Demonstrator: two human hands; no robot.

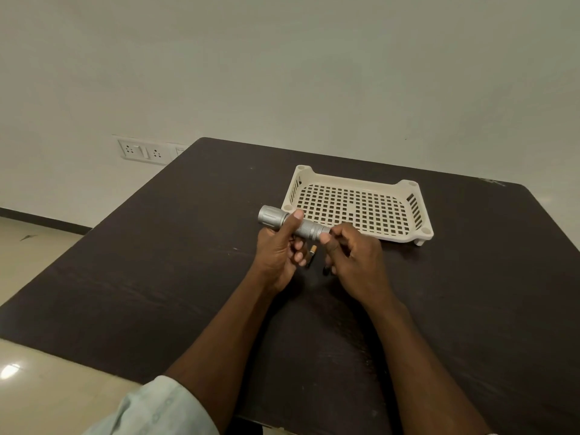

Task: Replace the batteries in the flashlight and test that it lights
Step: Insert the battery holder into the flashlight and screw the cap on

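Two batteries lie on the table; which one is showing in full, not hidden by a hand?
The battery with the copper-coloured end, lying in the gap between the hands. Of the other battery, only a dark tip peeks from under the right hand.

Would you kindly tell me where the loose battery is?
The battery lies on the dark table, between the left hand and right hand, below the flashlight.

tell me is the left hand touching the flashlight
Touching. The head view shows the left hand wrapped around the flashlight, its thumb lying across the barrel.
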